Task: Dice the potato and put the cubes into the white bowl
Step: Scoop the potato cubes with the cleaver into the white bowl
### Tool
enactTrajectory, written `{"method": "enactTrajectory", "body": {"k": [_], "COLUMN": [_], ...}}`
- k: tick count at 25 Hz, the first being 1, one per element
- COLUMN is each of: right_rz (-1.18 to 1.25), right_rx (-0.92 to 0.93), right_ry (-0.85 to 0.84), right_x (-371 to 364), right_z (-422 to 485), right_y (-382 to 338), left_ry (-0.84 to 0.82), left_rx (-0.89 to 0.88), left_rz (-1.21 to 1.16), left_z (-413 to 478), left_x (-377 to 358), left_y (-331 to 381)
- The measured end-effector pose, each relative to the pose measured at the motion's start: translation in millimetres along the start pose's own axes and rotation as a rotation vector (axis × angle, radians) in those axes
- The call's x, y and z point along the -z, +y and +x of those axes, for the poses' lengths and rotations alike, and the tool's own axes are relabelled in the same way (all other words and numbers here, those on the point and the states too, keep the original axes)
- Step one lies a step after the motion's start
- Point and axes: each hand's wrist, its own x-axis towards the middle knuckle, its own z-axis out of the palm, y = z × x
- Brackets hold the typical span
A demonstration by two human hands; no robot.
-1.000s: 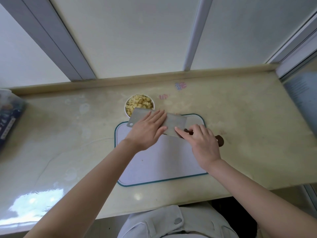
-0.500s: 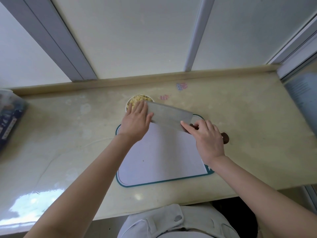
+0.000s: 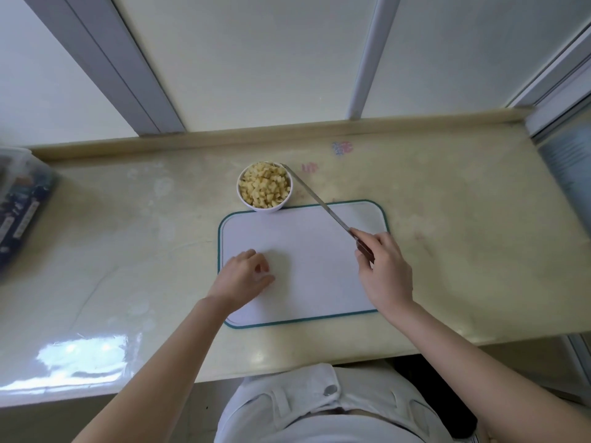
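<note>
A small white bowl (image 3: 248,202) heaped with yellow potato cubes (image 3: 264,185) stands on the counter just beyond the far left corner of the white cutting board (image 3: 313,260) with a teal rim. My right hand (image 3: 385,273) grips the handle of a cleaver (image 3: 315,199), seen edge-on, whose blade tip reaches the bowl's right rim. Loosely curled and holding nothing, my left hand (image 3: 244,278) hovers over the board's left side. No potato lies on the board.
The board lies on a pale yellow counter (image 3: 463,251) with a raised back ledge. A dark box (image 3: 19,212) sits at the far left edge. Small coloured stickers (image 3: 342,148) mark the counter behind the bowl.
My left hand pushed the cubes off the blade into the bowl, then drew back toward me over the board. The cleaver turned from flat to edge-on beside the bowl.
</note>
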Motion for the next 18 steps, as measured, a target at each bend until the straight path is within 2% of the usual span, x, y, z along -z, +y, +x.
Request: {"method": "enactTrajectory", "body": {"k": [3,9,13,15,18], "right_rz": [0.072,0.088,-0.041,-0.108,-0.172], "right_rx": [-0.066,-0.133,0.064,0.149,0.217], "right_ry": [-0.043,-0.080,0.017,0.058,0.073], "right_x": [-4,-6,-2,-1,1], "right_z": [-8,-16,-21,-21,-18], "right_y": [0,7,16,23,30], "left_ry": [-0.075,-0.017,-0.053,0.042,0.331], "left_rx": [0.034,-0.001,-0.039,-0.007,0.011], "left_rz": [0.041,0.082,0.123,-0.015,-0.270], "left_z": [-7,-11,-11,-11,-4], "left_x": [-5,-7,-9,-5,19], "left_y": [-1,0,0,6,32]}}
